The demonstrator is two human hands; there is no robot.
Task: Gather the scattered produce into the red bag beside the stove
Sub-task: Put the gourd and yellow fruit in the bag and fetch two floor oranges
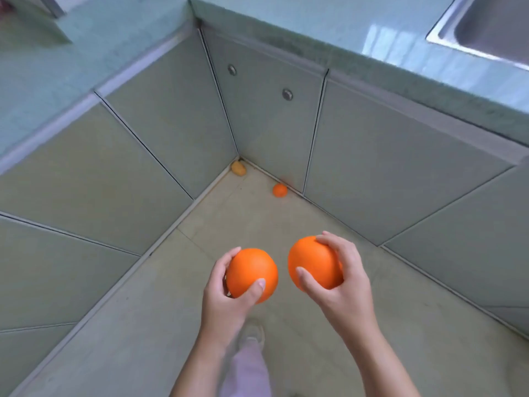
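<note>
My left hand (226,299) grips a large orange (253,273) in front of me, above the floor. My right hand (343,282) grips a second large orange (312,262) just to its right; the two fruits are apart. Far ahead on the floor, a yellowish potato-like piece (238,168) lies in the corner where the cabinets meet. A small orange (280,190) rests on the floor against the right cabinet base, a little nearer than the corner. The red bag and the stove are out of view.
Pale green cabinet doors (160,133) line the left and right sides and meet in a corner ahead. A light countertop (372,21) runs above them, with a steel sink (492,27) at the top right. My leg and shoe (252,336) show below my hands on the tiled floor.
</note>
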